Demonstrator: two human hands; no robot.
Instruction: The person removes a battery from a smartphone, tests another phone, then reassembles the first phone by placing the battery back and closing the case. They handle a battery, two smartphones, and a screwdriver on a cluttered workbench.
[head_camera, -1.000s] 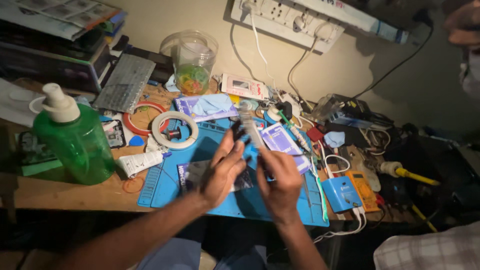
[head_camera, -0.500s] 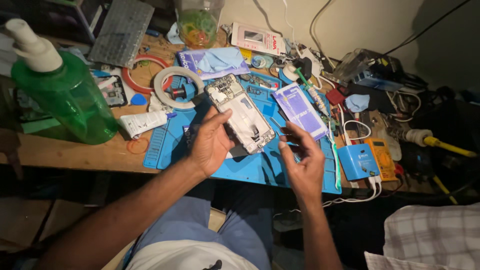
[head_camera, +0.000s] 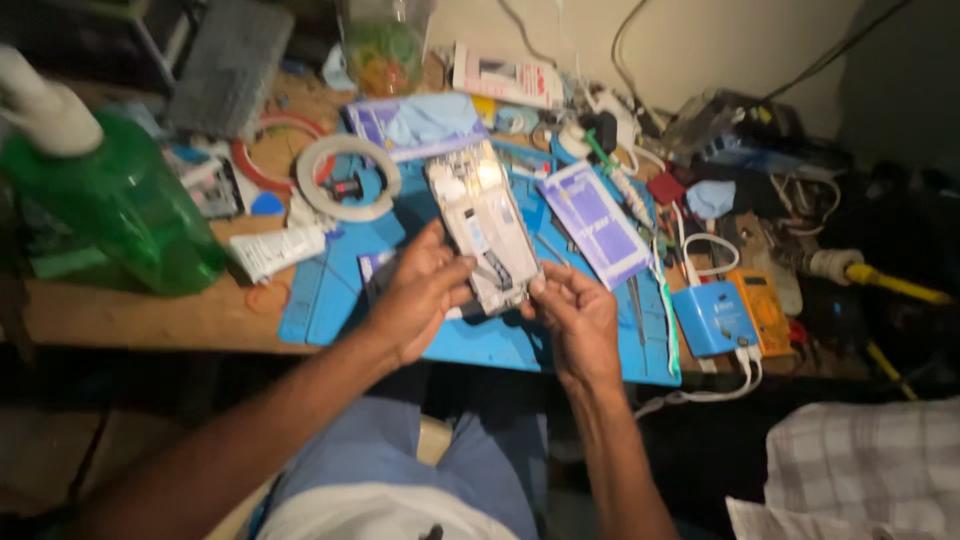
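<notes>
Both hands clamped on opened phone (head_camera: 483, 225), L hand (head_camera: 420, 295) at 8 o'clock, R hand (head_camera: 578, 318) at 4; loose grip could drop it onto blue mat (head_camera: 330, 300).

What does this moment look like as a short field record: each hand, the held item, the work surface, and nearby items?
left hand: grips the lower left edge of the opened phone
right hand: fingertips pinch the phone's lower right corner
held item: opened phone, back off, pale inner frame showing, tilted above the mat
surface: blue repair mat on a wooden bench
nearby: green pump bottle at left; tape roll; purple booklet; blue charger box; orange multimeter
</notes>
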